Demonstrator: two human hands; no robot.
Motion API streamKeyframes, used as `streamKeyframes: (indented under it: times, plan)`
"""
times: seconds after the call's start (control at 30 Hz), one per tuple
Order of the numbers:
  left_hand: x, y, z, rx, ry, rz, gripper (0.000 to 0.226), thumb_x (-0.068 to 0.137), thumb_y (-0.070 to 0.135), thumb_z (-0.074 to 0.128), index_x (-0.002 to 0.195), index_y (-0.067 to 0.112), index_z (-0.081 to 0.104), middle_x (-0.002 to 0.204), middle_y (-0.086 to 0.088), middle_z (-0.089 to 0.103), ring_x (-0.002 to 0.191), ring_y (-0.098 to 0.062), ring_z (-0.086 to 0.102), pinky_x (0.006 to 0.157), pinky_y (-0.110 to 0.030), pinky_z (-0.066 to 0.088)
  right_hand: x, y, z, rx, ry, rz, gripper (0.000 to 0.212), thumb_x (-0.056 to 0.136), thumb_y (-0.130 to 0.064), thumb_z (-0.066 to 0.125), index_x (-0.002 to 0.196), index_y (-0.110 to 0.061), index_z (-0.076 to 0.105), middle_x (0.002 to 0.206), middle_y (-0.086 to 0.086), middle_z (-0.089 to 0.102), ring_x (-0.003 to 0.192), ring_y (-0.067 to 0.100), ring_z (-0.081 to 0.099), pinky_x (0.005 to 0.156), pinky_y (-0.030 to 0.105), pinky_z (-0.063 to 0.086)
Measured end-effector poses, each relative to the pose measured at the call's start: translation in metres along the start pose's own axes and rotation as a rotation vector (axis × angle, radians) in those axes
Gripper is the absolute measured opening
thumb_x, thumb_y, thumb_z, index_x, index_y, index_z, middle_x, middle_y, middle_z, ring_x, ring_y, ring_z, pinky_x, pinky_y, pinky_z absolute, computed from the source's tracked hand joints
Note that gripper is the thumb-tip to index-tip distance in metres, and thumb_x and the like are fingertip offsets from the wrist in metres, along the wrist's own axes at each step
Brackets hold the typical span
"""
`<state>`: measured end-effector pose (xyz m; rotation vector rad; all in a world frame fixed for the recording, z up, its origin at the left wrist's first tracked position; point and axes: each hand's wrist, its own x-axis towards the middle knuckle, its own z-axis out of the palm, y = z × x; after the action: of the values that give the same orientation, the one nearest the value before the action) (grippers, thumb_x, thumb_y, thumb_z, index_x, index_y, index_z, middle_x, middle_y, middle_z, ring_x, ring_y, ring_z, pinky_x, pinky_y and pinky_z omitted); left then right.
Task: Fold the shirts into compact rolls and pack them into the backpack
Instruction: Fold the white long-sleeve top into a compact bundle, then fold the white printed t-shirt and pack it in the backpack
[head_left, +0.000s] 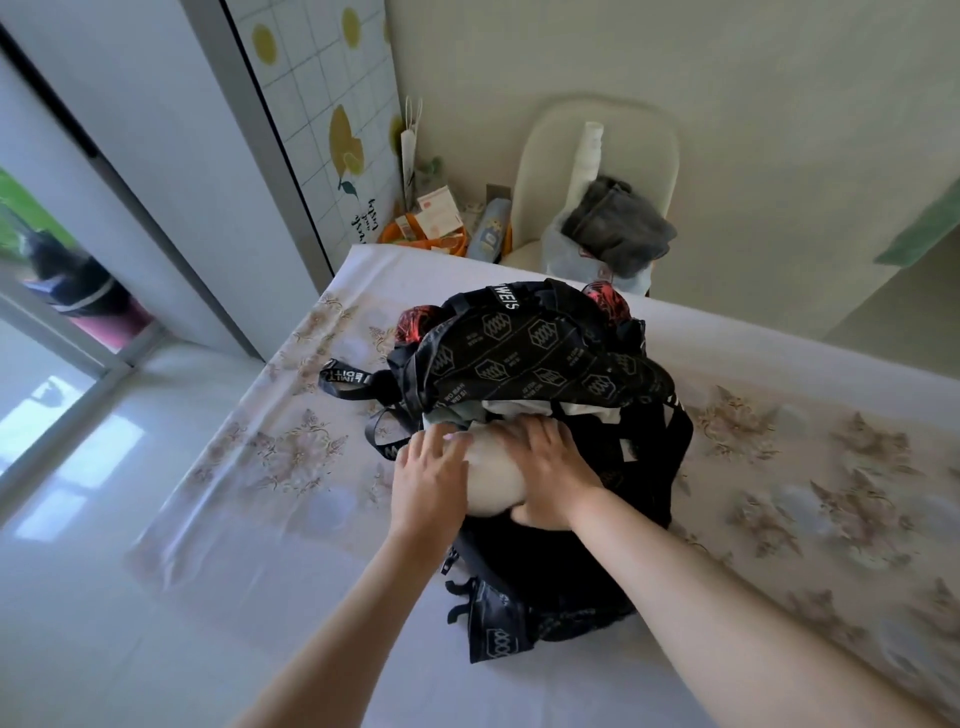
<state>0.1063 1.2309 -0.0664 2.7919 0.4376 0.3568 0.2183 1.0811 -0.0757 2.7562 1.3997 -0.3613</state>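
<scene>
A black backpack (530, 353) with white printed hexagon logos lies open on the bed, its flap thrown back. A white rolled shirt (493, 478) sits in the bag's opening. My left hand (428, 480) grips the roll's left side. My right hand (550, 475) lies over its right side, thumb curled under the near end. Further in, under the flap, grey and white fabric (452, 415) of other packed shirts shows. Red parts of the bag (415, 322) stick out at the far corners.
The bed's floral sheet (805, 457) spreads right and left of the bag. A cream chair (597, 171) with grey clothing (618, 223) stands beyond the bed. An orange basket of small items (431, 234) sits in the corner. A white tiled floor (78, 571) lies to the left.
</scene>
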Motion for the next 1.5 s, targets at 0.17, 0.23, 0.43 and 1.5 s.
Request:
streamKeyframes:
  times: [0.17,0.23,0.43,1.5]
  plan:
    - [-0.007,-0.002,0.009,0.153,-0.176,0.247,0.075,0.083,0.045,0.067,0.149,0.025,0.038,0.150,-0.006,0.041,0.142,-0.031,0.032,0.122,-0.046,0.015,0.008,0.004,-0.002,0.267,0.074,0.071,0.106,0.066,-0.060,0.068,0.154,-0.025,0.022,0.142,0.006,0.036,0.133,0.030,0.032,0.117,0.045,0.026]
    - [-0.006,-0.008,0.006,0.175,-0.210,0.221,0.082,0.084,0.040,0.069,0.154,0.024,0.029,0.154,-0.007,0.036,0.146,-0.032,0.027,0.122,-0.042,0.009,0.006,0.001,0.001,0.331,0.121,0.042,0.095,0.069,-0.065,0.056,0.150,-0.022,0.032,0.148,0.004,0.038,0.139,0.032,0.032,0.119,0.047,0.022]
    - [-0.007,-0.008,0.005,0.140,-0.268,0.149,0.072,0.081,0.044,0.058,0.147,0.023,0.040,0.154,-0.003,0.034,0.145,-0.025,0.024,0.118,-0.041,0.029,-0.011,-0.013,0.018,0.205,0.036,0.206,0.094,0.084,-0.064,0.050,0.155,-0.043,-0.008,0.163,0.009,-0.019,0.150,0.035,-0.015,0.120,0.060,0.007]
    - [0.017,0.005,0.005,0.133,-0.264,0.028,0.057,0.093,0.047,0.045,0.144,0.022,0.045,0.142,-0.002,0.047,0.133,-0.025,0.035,0.113,-0.040,0.025,-0.019,0.006,-0.013,0.498,-0.033,0.268,0.063,0.102,-0.053,0.037,0.157,-0.026,0.022,0.166,-0.001,0.012,0.149,0.024,0.021,0.118,0.043,0.026]
